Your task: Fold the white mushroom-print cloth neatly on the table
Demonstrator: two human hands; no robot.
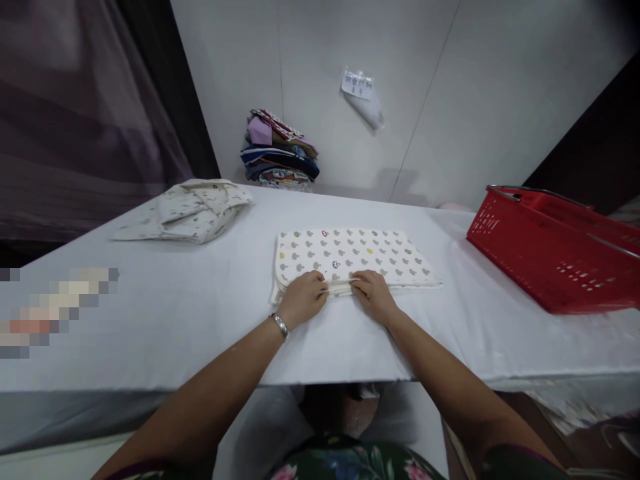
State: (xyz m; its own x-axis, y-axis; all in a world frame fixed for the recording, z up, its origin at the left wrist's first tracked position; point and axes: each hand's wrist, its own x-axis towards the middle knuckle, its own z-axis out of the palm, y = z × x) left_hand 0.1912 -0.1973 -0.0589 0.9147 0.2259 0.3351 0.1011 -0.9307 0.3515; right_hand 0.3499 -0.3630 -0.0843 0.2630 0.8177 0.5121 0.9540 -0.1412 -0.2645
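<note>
A white cloth (350,253) with grey, yellow and red printed shapes lies folded into a wide rectangle on the white-covered table (200,333). At its near edge, left of the middle, my left hand (304,297) pinches the layers between thumb and fingers; a silver bracelet circles that wrist. My right hand (373,295) grips the same edge a short way to the right, its fingers curled over the fabric. Between the hands several stacked layers of the edge show.
Another patterned white cloth (195,210) lies crumpled at the back left. A stack of folded fabrics (280,150) stands behind the table by the wall. The red basket (555,250) sits at the right. A blurred-out patch covers the far left.
</note>
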